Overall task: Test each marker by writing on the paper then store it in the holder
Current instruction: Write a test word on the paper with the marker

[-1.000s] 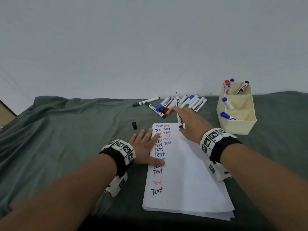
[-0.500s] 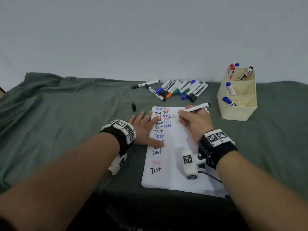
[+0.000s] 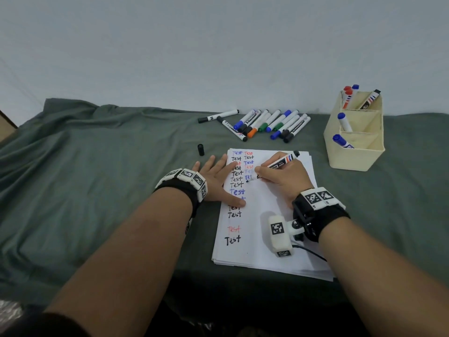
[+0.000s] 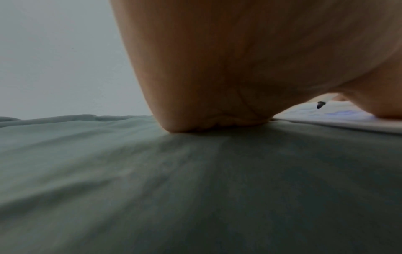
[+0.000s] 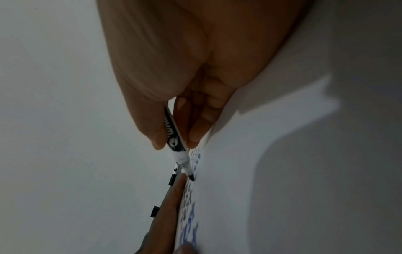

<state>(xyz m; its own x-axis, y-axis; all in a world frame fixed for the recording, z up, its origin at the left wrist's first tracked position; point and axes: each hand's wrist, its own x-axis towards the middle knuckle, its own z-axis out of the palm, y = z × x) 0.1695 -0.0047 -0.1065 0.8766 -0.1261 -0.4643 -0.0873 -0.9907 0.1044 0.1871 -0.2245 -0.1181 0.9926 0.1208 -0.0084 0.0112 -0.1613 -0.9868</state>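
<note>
The right hand [image 3: 283,180] pinches an uncapped black marker [image 3: 279,164], tip on the paper [image 3: 267,215]; half a second ago the tip sat higher up the sheet. The left hand [image 3: 216,178] lies flat, fingers spread, pressing the paper's left edge. Beyond the paper lie about thirteen markers [image 3: 267,124]; right of it, the holder [image 3: 352,156] keeps six. One loose cap [image 3: 200,149] lies left.
</note>
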